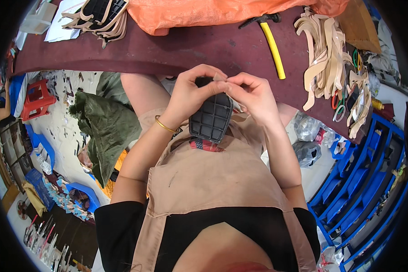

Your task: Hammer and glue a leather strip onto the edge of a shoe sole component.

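Over my lap I hold a black shoe sole [208, 119] with a raised grid pattern, its rounded end toward me. My left hand [198, 87] is closed on the sole's far end, thumb and fingers pinched together. Close against it, my right hand [255, 94] is also closed, its thumb and finger pinching at the same far edge. A bit of pale strip [219, 77] shows between the two hands, and most of it is hidden by my fingers. The far end of the sole is partly covered by my left hand.
On the dark red table [204, 52] lie a hammer [272, 50] with a yellow handle, a pile of beige strips [322, 50], scissors [339, 109] and stacked beige-edged soles [102, 18]. An orange sheet [181, 16] covers the far side. Blue racks [349, 181] stand right; a red stool [37, 99] left.
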Demonstrator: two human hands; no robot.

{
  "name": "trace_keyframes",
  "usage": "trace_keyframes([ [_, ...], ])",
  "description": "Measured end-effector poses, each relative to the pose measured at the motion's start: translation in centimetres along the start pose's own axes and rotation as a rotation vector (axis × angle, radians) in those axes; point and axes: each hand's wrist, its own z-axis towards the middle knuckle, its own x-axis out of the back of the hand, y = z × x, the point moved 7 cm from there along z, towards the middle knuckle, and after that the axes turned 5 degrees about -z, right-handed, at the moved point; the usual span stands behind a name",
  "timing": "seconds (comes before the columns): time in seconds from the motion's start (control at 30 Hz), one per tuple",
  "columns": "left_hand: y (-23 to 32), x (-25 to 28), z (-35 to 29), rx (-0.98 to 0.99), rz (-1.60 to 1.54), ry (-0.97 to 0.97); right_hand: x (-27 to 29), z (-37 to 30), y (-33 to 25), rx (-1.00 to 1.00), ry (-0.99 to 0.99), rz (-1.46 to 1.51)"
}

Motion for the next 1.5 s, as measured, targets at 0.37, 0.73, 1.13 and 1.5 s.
trace_keyframes([
  [0.37, 0.4, 1.7, -1.0, 0.11, -0.244, 0.228, 0.1, 0.1, 0.1, 0.15, -0.014, 0.05],
  [0.73, 1.7, 3.1, -0.3, -0.023, -0.189, 0.425, -0.5, -1.7, 1.6, -0.012, 0.07, 0.238],
  [1.13, 3.4, 2.0, 0.0, -0.152, -0.052, 0.372, -1.6, -1.9, -0.2, 0.298, 0.123, -0.286],
  [1.5, 0.8, 0.0, 0.3, 0.064, -0.251, 0.0, -1.5, -0.8, -3.6, 0.312, -0.215, -0.734],
])
